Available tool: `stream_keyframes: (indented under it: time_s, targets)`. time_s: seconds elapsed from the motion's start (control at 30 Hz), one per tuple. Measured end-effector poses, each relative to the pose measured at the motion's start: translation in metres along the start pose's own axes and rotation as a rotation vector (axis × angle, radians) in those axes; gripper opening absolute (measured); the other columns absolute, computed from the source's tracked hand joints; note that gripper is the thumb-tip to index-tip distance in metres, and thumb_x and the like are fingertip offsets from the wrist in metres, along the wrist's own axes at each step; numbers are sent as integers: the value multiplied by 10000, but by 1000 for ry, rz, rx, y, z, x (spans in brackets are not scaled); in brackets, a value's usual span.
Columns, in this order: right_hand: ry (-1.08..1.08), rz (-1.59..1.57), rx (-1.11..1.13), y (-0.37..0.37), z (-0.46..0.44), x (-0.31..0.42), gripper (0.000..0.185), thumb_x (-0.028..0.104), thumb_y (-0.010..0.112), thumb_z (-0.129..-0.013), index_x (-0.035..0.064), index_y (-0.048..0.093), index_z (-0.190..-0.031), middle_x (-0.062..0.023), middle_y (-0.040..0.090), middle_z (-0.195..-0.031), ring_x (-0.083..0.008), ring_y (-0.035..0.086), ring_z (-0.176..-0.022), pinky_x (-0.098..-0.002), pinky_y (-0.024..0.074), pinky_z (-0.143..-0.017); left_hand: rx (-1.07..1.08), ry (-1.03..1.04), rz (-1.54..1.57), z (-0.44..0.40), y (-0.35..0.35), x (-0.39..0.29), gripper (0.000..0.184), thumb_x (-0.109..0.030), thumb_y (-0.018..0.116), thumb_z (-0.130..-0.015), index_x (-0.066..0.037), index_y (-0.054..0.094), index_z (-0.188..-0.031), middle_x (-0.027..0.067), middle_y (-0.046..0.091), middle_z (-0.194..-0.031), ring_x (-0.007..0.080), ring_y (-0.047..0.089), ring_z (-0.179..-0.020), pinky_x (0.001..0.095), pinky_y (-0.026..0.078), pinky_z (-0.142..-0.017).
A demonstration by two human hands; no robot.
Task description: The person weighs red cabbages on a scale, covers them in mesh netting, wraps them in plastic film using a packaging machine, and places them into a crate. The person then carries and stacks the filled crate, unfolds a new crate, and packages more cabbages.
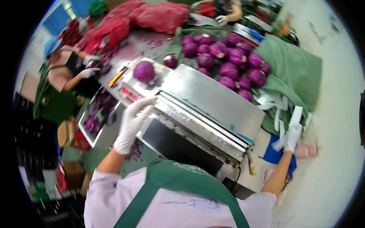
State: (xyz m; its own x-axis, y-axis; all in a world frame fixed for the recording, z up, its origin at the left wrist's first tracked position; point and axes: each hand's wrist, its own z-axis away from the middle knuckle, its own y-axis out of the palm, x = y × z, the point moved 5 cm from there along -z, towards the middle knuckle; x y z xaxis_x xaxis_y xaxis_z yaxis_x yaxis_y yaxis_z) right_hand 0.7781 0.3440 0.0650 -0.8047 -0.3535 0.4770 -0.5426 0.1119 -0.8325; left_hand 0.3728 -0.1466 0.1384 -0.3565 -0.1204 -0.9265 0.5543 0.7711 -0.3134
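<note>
My left hand (134,121), in a white glove, reaches to the left end of a metal film-wrapping machine (213,102). Its fingers are stretched out and hold nothing that I can see. Just beyond them, a purple cabbage (144,72) sits on a scale (131,81) with a red lit display. Far to the right, my right hand (292,137), also gloved, is closed on a white rectangular piece (296,116) that sticks up past the fingers; blur hides exactly what it is. White strips (272,102) lie beside that hand.
Several purple cabbages (229,70) are heaped on green cloth (289,64) behind the machine. A brush (251,163) and a pink jar (306,151) lie at the right. At the left, a co-worker (68,64) handles cabbage near a white bin (95,133) of leaves.
</note>
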Motion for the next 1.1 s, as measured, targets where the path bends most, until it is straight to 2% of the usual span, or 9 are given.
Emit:
stream_keyframes:
  time_s: [0.1, 0.2, 0.37, 0.57, 0.7, 0.83, 0.97, 1.03, 1.1]
  targets:
    - [-148, -731, 132, -43, 49, 127, 186, 197, 493, -975, 22, 542, -937, -11, 512, -836, -80, 439, -695, -242, 385, -629, 186, -106, 341, 6, 55, -20, 330, -87, 575, -936, -58, 583, -1264, 32, 644, -1086, 109, 577, -1012, 271, 463, -900]
    - [-393, -691, 445, -48, 135, 227, 197, 181, 569, -955, 35, 536, -828, 26, 476, -741, -70, 416, -692, -237, 362, -614, 340, -64, 568, 14, 99, -49, 744, -87, 625, -880, -107, 220, -1505, 121, 420, -1365, 206, 463, -1212, 345, 449, -967]
    - [-227, -832, 836, -11, 214, 291, 202, 213, 589, -958, 32, 578, -869, 61, 485, -666, -4, 407, -538, -187, 324, -465, 296, -242, 685, 25, 101, -27, 371, -202, 647, -919, -39, 573, -1244, 40, 636, -1055, 72, 595, -940, 225, 497, -772]
    - [-200, -751, 959, 14, 253, 309, 187, 218, 563, -967, 34, 572, -936, 18, 557, -696, -35, 421, -443, -194, 323, -400, 179, -208, 749, 47, 93, -5, 329, -222, 668, -902, -49, 604, -1174, -11, 638, -955, 42, 571, -794, 206, 474, -669]
    - [100, -1365, 1385, 0, 262, 326, 459, 395, 411, -1010, -24, 591, -1064, -120, 658, -891, -161, 639, -694, -270, 531, -636, 77, -236, 890, 48, 66, -8, 298, -224, 666, -904, -24, 603, -1117, -3, 636, -939, 43, 580, -782, 205, 476, -668]
    - [-224, -1096, 817, 36, 250, 354, 389, 279, 485, -1000, -38, 576, -1206, -166, 625, -1154, -215, 611, -1066, -324, 456, -976, 141, -301, 1025, 40, 64, 12, 246, -210, 667, -900, -32, 601, -1057, -7, 621, -902, 57, 586, -835, 206, 478, -708]
    - [-463, -1091, 637, 39, 276, 411, 392, 231, 583, -954, 10, 572, -1277, -108, 490, -1368, -207, 482, -1233, -334, 369, -1060, -26, 4, 643, 25, 41, 21, 196, -177, 744, -807, -34, 668, -918, 78, 607, -1090, 164, 567, -1018, 297, 447, -884]
    - [-316, -1177, 680, 63, 277, 421, 380, 194, 639, -920, -8, 592, -1238, -94, 579, -1225, -164, 562, -1071, -296, 439, -959, -317, 373, 126, 17, -2, 13, 115, -107, 758, -755, -59, 710, -847, 133, 581, -1178, 282, 547, -1118, 372, 431, -948]
    - [-140, -1217, 749, 76, 282, 441, 356, 175, 639, -921, -17, 597, -1218, -86, 633, -1104, -146, 599, -959, -265, 477, -878, -336, 421, 273, 8, -22, 24, 112, -57, 736, -762, -40, 685, -860, 130, 592, -1155, 275, 551, -1123, 379, 428, -965]
